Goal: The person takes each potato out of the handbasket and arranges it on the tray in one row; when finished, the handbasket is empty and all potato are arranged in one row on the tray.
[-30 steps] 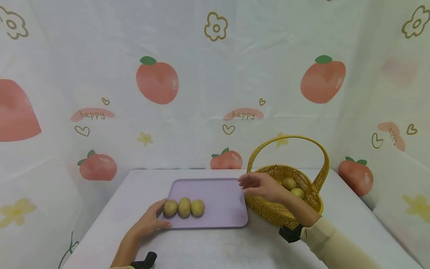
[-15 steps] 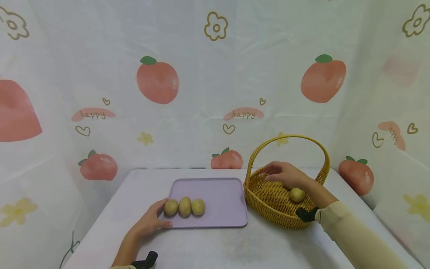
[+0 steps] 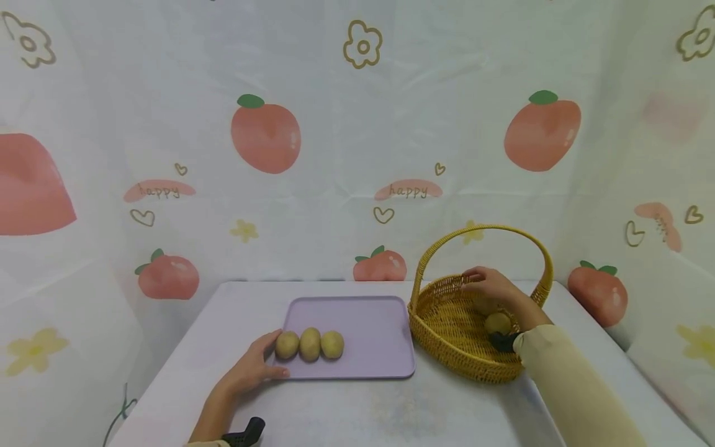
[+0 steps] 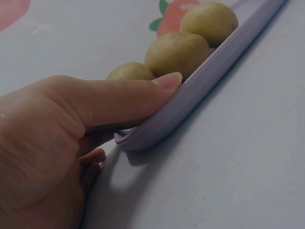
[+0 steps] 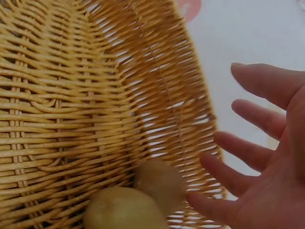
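Observation:
On the lilac tray (image 3: 374, 335), three potatoes (image 3: 310, 344) stand in a row near its left end. My left hand (image 3: 251, 367) holds the tray's near left corner; in the left wrist view the thumb (image 4: 138, 98) lies along the rim beside the potatoes, the other fingers partly hidden behind. Over the far right part of the golden wicker basket (image 3: 466, 360) is my right hand (image 3: 496, 290), its fingers spread and holding nothing. Beneath it in the basket lie two potatoes, a nearer one (image 5: 121, 210) and a browner one (image 5: 159, 183) against the wicker wall.
The basket's tall arched handle (image 3: 483, 227) rises beside the right hand. Behind the white table (image 3: 346, 410) hangs a white curtain (image 3: 329, 217) printed with fruit and flowers. A thin green cord (image 3: 121, 410) hangs at the lower left.
My right hand has moved right from the tray's right edge to above the potatoes in the basket. The left hand stays at the tray's corner.

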Action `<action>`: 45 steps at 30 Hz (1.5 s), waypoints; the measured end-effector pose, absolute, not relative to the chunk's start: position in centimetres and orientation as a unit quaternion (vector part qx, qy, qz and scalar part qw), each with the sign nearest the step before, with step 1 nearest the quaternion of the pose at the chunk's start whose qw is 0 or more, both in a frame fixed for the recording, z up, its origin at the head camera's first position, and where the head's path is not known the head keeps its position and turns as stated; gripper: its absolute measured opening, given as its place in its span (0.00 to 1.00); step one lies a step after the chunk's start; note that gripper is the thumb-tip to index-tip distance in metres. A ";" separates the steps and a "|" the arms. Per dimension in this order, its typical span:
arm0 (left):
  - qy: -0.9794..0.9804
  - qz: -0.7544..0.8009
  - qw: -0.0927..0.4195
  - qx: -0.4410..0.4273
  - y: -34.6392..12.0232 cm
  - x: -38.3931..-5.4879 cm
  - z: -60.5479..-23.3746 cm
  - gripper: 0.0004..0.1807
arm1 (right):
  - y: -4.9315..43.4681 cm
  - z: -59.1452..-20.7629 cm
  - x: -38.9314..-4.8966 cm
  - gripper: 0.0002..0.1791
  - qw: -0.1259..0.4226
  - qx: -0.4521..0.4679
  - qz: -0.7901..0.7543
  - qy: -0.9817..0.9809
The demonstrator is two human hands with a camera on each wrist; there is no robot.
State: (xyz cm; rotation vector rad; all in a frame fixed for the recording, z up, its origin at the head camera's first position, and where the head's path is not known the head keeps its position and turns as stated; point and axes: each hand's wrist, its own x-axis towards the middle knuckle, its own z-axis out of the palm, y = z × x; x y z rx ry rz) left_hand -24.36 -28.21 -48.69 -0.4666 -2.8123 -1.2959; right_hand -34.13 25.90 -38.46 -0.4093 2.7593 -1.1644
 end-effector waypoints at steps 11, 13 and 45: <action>-0.899 -0.412 0.000 -0.147 -28.0 -24.5 -48.5 0.54 | 27.5 -41.1 -34.7 0.30 0.090 -0.138 -0.331 0.929; -0.900 -0.410 -0.001 -0.146 -28.0 -24.4 -48.5 0.54 | 27.7 -41.5 -34.8 0.30 0.108 -0.137 -0.340 0.924; -0.900 -0.415 0.002 -0.137 -28.0 -24.1 -48.5 0.54 | 24.1 -38.7 -32.7 0.20 0.014 -0.213 -0.317 0.924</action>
